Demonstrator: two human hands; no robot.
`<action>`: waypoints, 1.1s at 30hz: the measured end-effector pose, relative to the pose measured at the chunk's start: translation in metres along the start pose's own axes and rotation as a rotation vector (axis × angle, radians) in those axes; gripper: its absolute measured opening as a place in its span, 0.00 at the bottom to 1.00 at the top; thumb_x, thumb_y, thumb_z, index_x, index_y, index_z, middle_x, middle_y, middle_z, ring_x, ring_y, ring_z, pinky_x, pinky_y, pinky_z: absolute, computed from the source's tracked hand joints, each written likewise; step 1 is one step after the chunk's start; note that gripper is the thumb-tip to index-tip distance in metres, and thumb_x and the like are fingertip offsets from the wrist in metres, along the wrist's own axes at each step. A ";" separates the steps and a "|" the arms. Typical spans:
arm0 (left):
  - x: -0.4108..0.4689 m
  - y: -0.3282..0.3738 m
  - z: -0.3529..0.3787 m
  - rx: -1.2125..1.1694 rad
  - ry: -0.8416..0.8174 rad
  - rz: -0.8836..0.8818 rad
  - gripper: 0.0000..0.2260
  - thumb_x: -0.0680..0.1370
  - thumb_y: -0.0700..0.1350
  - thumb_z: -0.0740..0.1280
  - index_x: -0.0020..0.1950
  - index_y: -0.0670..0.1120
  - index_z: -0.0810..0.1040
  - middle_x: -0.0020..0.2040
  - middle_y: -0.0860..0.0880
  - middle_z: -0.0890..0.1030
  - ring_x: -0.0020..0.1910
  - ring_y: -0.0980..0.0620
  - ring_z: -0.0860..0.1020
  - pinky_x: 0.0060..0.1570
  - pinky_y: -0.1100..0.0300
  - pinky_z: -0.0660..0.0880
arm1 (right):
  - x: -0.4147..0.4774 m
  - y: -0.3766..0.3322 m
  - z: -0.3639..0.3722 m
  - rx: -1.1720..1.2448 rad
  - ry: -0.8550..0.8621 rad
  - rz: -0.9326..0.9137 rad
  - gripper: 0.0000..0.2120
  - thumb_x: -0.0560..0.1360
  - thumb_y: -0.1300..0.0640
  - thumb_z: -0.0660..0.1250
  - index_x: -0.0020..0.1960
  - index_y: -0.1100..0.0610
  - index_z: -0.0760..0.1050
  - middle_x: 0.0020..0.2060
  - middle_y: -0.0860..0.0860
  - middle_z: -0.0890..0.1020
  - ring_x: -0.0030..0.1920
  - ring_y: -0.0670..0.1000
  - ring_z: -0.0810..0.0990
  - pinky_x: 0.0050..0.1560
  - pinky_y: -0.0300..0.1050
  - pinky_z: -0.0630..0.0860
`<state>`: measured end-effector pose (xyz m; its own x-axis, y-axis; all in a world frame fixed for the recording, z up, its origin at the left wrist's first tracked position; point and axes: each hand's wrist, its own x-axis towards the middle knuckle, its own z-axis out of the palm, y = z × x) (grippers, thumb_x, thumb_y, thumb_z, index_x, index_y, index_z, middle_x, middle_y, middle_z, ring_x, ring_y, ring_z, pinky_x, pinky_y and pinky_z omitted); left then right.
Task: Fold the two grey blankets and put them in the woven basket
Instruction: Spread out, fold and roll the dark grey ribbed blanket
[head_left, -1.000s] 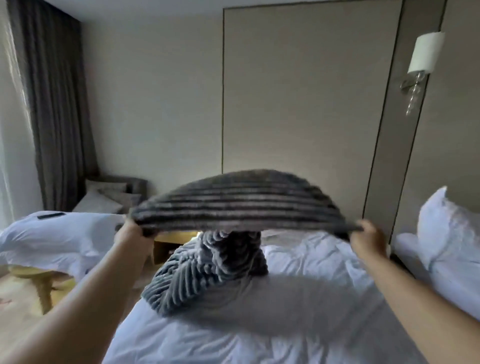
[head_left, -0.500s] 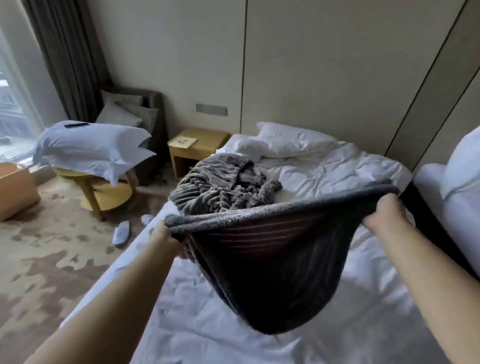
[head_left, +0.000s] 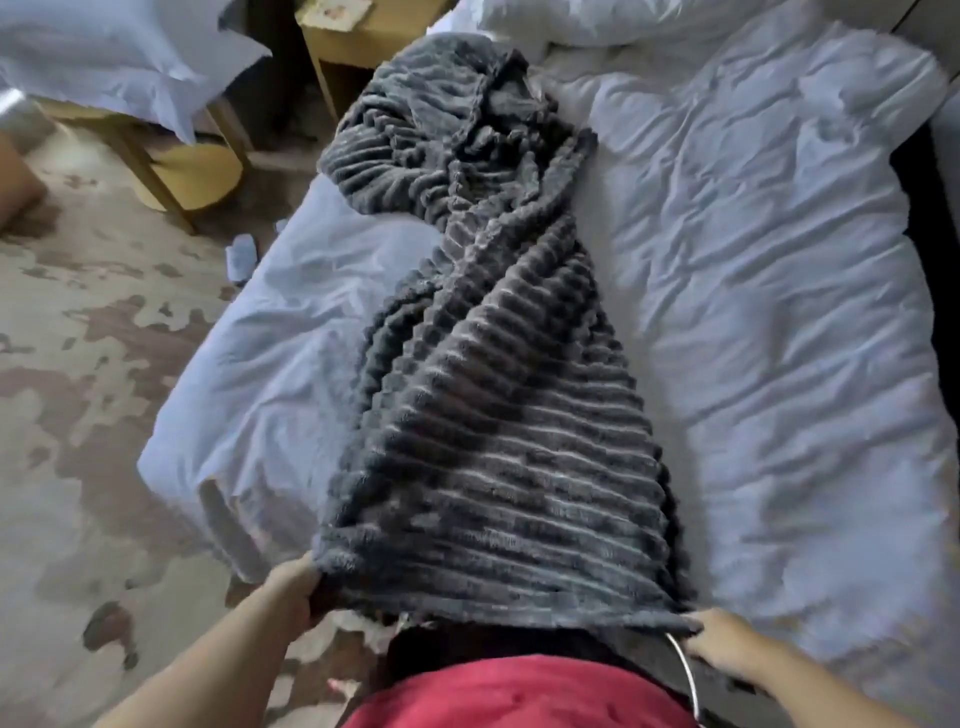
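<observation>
A grey ribbed blanket (head_left: 498, 467) lies stretched lengthwise down the white bed (head_left: 779, 364), narrowing toward its far end. My left hand (head_left: 296, 587) grips its near left corner and my right hand (head_left: 722, 649) grips its near right corner, both at the foot of the bed. A second grey blanket (head_left: 441, 135) sits crumpled in a heap at the far left of the bed, touching the far end of the stretched one. No woven basket is in view.
White pillows (head_left: 571, 21) lie at the head of the bed. A wooden nightstand (head_left: 358, 36) stands beyond the bed's left side. A stool with a pillow (head_left: 119, 57) on it and slippers (head_left: 241, 257) sit on the patterned carpet to the left.
The blanket, held up in the air before, has come down and now lies spread along the bed. My hands have dropped to the bed's foot, still gripping its corners.
</observation>
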<state>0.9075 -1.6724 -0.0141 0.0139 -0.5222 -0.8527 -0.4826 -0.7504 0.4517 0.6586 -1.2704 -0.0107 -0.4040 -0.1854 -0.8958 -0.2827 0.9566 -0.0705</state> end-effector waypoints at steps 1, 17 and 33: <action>0.000 -0.013 0.000 0.010 0.044 -0.032 0.07 0.81 0.42 0.63 0.54 0.38 0.75 0.34 0.41 0.82 0.21 0.52 0.79 0.17 0.63 0.72 | 0.004 -0.003 0.008 0.009 -0.013 0.025 0.13 0.73 0.59 0.65 0.54 0.55 0.82 0.46 0.52 0.84 0.48 0.50 0.82 0.34 0.38 0.68; 0.028 -0.002 -0.009 0.402 0.328 0.170 0.23 0.80 0.55 0.61 0.63 0.36 0.75 0.57 0.33 0.78 0.47 0.38 0.76 0.47 0.51 0.73 | 0.002 -0.072 -0.045 0.040 0.182 -0.221 0.18 0.75 0.62 0.63 0.63 0.51 0.78 0.57 0.51 0.82 0.54 0.50 0.79 0.45 0.36 0.70; 0.010 -0.060 -0.022 0.641 0.296 0.138 0.18 0.74 0.37 0.63 0.65 0.39 0.71 0.51 0.39 0.79 0.32 0.48 0.76 0.25 0.63 0.72 | 0.044 -0.131 -0.002 -0.329 -0.085 0.007 0.11 0.77 0.60 0.56 0.52 0.60 0.75 0.53 0.56 0.80 0.48 0.55 0.79 0.45 0.45 0.75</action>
<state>0.9557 -1.6418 -0.0437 0.1092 -0.7513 -0.6509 -0.9149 -0.3320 0.2298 0.6758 -1.4046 -0.0398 -0.3363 -0.1466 -0.9303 -0.5515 0.8314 0.0683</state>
